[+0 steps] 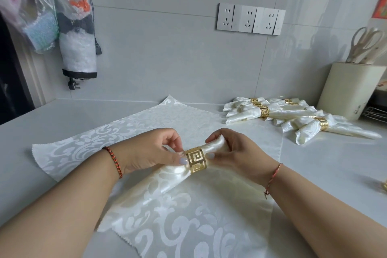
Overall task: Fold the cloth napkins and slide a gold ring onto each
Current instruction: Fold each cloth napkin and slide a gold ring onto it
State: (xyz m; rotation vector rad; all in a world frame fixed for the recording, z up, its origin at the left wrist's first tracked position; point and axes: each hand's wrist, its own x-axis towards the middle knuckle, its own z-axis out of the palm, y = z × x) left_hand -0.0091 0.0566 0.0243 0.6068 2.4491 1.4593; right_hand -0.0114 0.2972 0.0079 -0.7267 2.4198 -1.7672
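A rolled cream damask napkin (167,182) is held above the counter with a gold cut-out ring (196,160) around it near its far end. My left hand (152,151) pinches the napkin and the ring's left edge with thumb and fingers. My right hand (234,153) grips the napkin's narrow end just right of the ring. Under them lie flat, unfolded napkins (104,138) spread on the counter. A pile of several finished napkins with gold rings (293,117) lies at the back right.
A cream utensil holder (351,90) with scissors stands at the far right by a wire rack. A gold object (385,185) peeks in at the right edge. Wall sockets (250,19) sit on the tiled wall; plastic-wrapped bags (75,33) hang at left.
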